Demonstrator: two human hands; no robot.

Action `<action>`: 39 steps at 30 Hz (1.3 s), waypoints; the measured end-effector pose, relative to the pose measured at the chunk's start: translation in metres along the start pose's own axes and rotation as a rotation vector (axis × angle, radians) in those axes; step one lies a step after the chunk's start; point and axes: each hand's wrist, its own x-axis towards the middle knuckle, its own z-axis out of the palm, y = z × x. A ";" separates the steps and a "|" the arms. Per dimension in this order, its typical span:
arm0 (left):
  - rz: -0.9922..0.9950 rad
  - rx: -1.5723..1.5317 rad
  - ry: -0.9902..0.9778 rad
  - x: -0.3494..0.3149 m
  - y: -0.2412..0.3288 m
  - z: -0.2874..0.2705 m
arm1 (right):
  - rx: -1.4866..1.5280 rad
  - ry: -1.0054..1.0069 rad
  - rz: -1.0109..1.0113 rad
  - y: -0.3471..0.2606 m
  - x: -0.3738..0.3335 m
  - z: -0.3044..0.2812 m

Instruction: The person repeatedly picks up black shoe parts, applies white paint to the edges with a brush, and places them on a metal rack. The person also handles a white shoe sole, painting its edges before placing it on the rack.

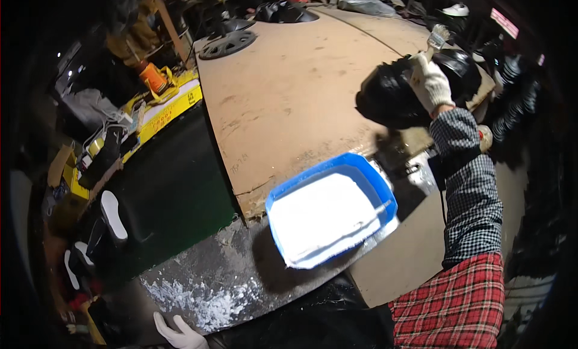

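My right hand (429, 84), in a pale knit glove, is closed around the handle of a paintbrush (438, 39) with its bristles up and away from me. Under that hand lies a dark, shiny bundle (385, 93) that looks like black plastic. A blue tub (362, 162) stands nearer to me, with thick white liquid (328, 216) in it. At the lower edge my left hand (179, 334), also gloved in white, has its fingers apart and holds nothing. It is beside white splatters (201, 301) on the dark tabletop.
A large tan board (295, 90) covers the far worktop, with a black spoked disc (227, 45) at its far left corner. Left of it is a dark green surface (174, 192). Shoe soles (113, 215), a yellow box (174, 111) and an orange container (153, 78) lie on the left.
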 end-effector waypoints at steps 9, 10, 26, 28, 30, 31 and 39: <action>-0.013 0.068 -0.043 -0.004 -0.030 0.020 | -0.066 -0.381 0.351 0.097 0.041 0.134; -0.065 0.077 -0.111 -0.005 -0.036 0.019 | -0.081 -0.427 0.345 0.105 0.034 0.138; -0.002 -0.581 -0.178 0.061 0.034 0.032 | 0.618 -0.638 -0.230 -0.221 0.079 0.010; -0.101 -0.809 -0.463 0.089 0.076 0.057 | 0.493 -0.544 -0.370 -0.202 0.078 0.013; -0.222 -1.005 -0.740 0.112 0.110 0.072 | 0.536 -0.538 -0.353 -0.219 0.069 0.022; -0.342 -1.127 -0.838 0.112 0.123 0.091 | 0.502 -0.553 -0.371 -0.223 0.064 0.023; -0.384 -1.353 -1.036 0.092 0.188 0.145 | 0.288 -0.793 -0.510 -0.322 0.043 0.004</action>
